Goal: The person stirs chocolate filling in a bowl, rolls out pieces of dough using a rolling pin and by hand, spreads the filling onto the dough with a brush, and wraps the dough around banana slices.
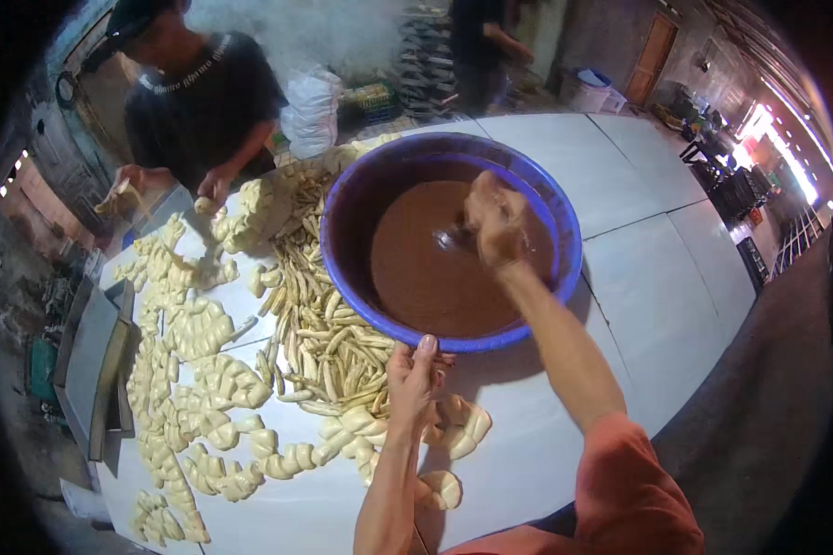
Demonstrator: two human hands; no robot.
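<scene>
Purple basin: on the white table, holding brown liquid.
Left hand: I see it grasping the basin's near rim.
Right hand: over the liquid, blurred; I cannot tell whether it holds anything.
Pale pieces: left, near slender yellowish pieces.
Co-worker: across the table.

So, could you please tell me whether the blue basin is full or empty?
Partly filled: brown liquid lies in the blue basin, with inner wall showing above it.
</scene>
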